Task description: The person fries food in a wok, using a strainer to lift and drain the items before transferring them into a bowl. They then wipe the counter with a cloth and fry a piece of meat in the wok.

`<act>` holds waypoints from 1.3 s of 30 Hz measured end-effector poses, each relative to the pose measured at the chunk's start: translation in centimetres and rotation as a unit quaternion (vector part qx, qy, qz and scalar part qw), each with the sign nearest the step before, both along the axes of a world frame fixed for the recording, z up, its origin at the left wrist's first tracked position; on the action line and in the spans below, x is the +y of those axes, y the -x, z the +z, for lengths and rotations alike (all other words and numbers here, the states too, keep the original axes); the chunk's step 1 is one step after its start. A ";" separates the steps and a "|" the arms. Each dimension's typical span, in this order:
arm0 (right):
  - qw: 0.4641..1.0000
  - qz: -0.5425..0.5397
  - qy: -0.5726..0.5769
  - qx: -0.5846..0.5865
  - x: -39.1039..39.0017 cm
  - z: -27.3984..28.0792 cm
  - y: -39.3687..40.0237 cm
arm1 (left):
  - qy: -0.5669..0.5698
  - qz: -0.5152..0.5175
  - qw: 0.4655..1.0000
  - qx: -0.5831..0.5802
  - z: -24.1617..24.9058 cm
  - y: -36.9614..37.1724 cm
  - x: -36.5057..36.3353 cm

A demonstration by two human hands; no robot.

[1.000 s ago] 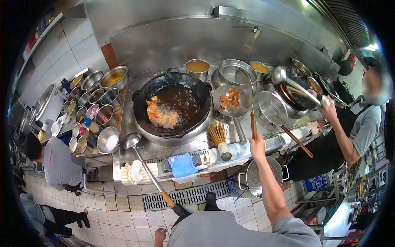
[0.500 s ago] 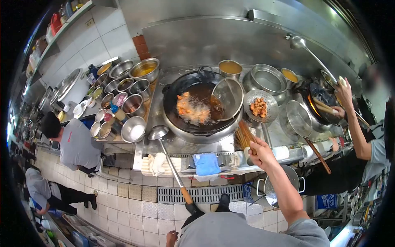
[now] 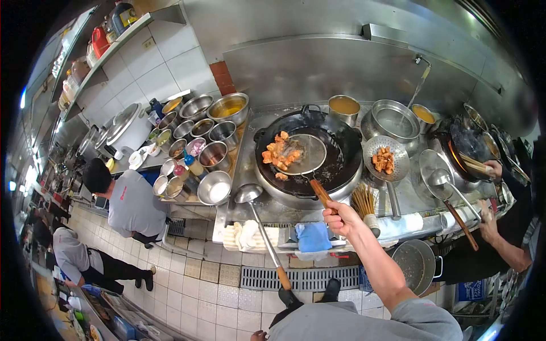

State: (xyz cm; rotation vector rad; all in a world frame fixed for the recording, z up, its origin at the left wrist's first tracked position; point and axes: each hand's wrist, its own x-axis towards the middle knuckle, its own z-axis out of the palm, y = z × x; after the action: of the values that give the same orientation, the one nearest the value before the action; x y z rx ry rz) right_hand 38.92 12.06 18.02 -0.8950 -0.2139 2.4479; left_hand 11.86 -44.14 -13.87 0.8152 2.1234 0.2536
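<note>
My right hand (image 3: 340, 219) is wrapped round the wooden handle of a round strainer (image 3: 307, 153). The strainer's mesh sits low in the black wok (image 3: 348, 149), among dark oil and beside browned fried pieces (image 3: 277, 149). Just right of the hand, a bamboo brush (image 3: 363, 200) rests on the counter edge. A perforated ladle (image 3: 392, 183) holding more fried pieces lies to the right of the wok. Low in the view, my left hand (image 3: 259, 336) is only partly visible at the bottom edge, its fingers mostly hidden.
A long-handled ladle (image 3: 248, 194) leans over the front edge beside a blue cloth (image 3: 312, 236). Metal bowls (image 3: 215, 187) crowd the left counter. A co-worker's hand (image 3: 488, 221) holds another ladle at right. Two people stand at left. Water runs into a pot (image 3: 391, 120).
My right hand has let go of the brush and taken hold of the strainer's handle. The strainer has moved left in the wok. The co-worker's ladle has come down, and the view has shifted.
</note>
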 end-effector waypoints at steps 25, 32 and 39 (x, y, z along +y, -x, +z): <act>0.970 -0.216 -0.110 -0.037 -8.2 2.8 -16.0 | -0.021 -0.222 0.974 -0.037 -1.7 4.0 5.0; 0.868 -0.249 -0.240 -0.356 -8.2 5.4 -18.5 | 0.007 -0.006 0.980 -0.201 -4.1 3.9 4.1; 0.523 -0.272 -0.487 -0.644 -3.9 -4.3 -22.5 | -0.063 -0.264 0.962 -0.034 -2.8 4.4 5.5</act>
State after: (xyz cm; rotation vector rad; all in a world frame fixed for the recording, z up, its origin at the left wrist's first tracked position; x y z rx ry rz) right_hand 61.40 8.17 13.76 -1.5771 -1.3573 0.3653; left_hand 7.43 -38.67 -16.68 1.3891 1.7609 0.1310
